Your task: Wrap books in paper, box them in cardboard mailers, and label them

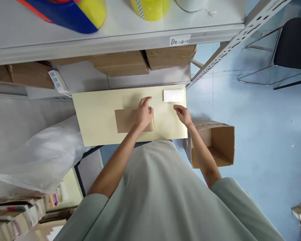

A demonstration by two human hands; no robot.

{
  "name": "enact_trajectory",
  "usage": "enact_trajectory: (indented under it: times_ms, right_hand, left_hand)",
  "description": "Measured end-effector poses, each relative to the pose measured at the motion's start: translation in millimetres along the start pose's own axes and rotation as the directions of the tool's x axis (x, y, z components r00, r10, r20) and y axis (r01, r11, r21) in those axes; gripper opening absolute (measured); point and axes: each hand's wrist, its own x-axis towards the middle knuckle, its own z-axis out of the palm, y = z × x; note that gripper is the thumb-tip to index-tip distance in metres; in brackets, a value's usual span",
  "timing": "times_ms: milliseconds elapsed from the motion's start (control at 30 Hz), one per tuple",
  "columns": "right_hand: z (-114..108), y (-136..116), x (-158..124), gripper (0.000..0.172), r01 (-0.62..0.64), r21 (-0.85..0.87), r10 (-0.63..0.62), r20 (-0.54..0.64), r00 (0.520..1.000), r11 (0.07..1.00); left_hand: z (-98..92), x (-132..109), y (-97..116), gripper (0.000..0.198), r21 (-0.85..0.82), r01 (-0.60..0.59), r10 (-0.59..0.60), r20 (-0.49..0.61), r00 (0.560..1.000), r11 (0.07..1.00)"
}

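A brown cardboard box (126,121), flat and oblong, lies on a pale yellow tabletop (97,117). Over its right end is my left hand (144,115), thumb and fingers apart, and nothing shows between them. Whether the palm touches the box I cannot tell. To the right, my right hand (183,115) hovers above the table's right end with its fingertips drawn together in a pinch. Anything in that pinch is too small to make out. Just beyond it sits a white rectangular stack or pad (173,95), apart from the hand.
A metal shelf (130,43) overhangs the table's far side, bearing a blue tape dispenser (72,16) and a yellow tape roll (153,8). An open cardboard carton (222,144) stands at the right, a white plastic bag (47,150) at the left. A black chair (293,43) is further off.
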Motion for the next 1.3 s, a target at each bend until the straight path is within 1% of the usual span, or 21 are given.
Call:
enact_trajectory:
  times_ms: [100, 200, 300, 400, 500, 600, 700, 800, 900, 1067, 1200, 1300]
  right_hand:
    - [-2.3, -0.3, 5.3, 0.029, -0.028, 0.052, 0.029, -0.021, 0.999, 0.998]
    - [-3.2, -0.3, 7.6, 0.028, -0.070, 0.100, 0.079, -0.092, 0.993, 0.992]
    - [-4.8, 0.7, 11.0, 0.029, -0.092, 0.136, 0.113, -0.151, 0.982, 0.986]
    - [-7.7, 2.4, 16.6, 0.031, -0.119, 0.137, 0.143, -0.187, 0.972, 0.983]
    - [-11.6, 3.2, 21.9, 0.039, -0.121, 0.145, 0.149, -0.201, 0.968, 0.982]
    - [-16.1, 1.7, 25.2, 0.041, -0.081, 0.122, 0.103, -0.184, 0.977, 0.989]
    - [-19.9, -1.0, 27.4, 0.036, -0.056, 0.081, 0.069, -0.171, 0.983, 0.995]
    - [-21.0, -3.3, 30.3, 0.031, -0.089, 0.056, 0.098, -0.189, 0.977, 0.994]
    - [-19.5, -5.4, 33.4, 0.027, -0.127, 0.048, 0.134, -0.212, 0.968, 0.991]
    - [-17.0, -9.2, 37.9, 0.026, -0.116, 0.054, 0.126, -0.262, 0.957, 0.992]
    - [-19.0, -9.7, 43.1, 0.026, -0.121, -0.005, 0.115, -0.289, 0.951, 0.993]
    - [-19.8, -7.4, 47.6, 0.033, -0.129, -0.057, 0.107, -0.296, 0.949, 0.990]
  left_hand:
    - [27.3, 18.3, 6.6, 0.067, 0.004, 0.016, -0.016, 0.028, 0.999, 1.000]
    - [46.8, 32.4, 1.6, 0.064, 0.026, 0.088, -0.089, 0.048, 0.995, 0.996]
    - [62.5, 46.7, -4.8, 0.057, 0.060, 0.180, -0.185, 0.082, 0.979, 0.982]
    - [78.1, 61.9, -7.0, 0.048, 0.111, 0.266, -0.279, 0.126, 0.952, 0.958]
    - [92.9, 74.5, -5.5, 0.040, 0.163, 0.308, -0.333, 0.163, 0.929, 0.937]
    - [104.1, 80.8, -2.9, 0.040, 0.178, 0.324, -0.353, 0.173, 0.919, 0.929]
    - [110.1, 80.8, -0.4, 0.046, 0.161, 0.331, -0.356, 0.166, 0.920, 0.930]
    - [112.1, 78.2, 0.7, 0.051, 0.149, 0.322, -0.345, 0.166, 0.924, 0.935]
    - [111.8, 77.0, -0.1, 0.051, 0.132, 0.327, -0.346, 0.167, 0.923, 0.936]
    - [111.1, 79.4, -2.0, 0.049, 0.136, 0.349, -0.369, 0.180, 0.912, 0.927]
    - [112.7, 79.1, -2.6, 0.054, 0.119, 0.326, -0.343, 0.171, 0.924, 0.938]
    - [115.2, 76.9, -3.8, 0.054, 0.097, 0.316, -0.328, 0.152, 0.932, 0.944]
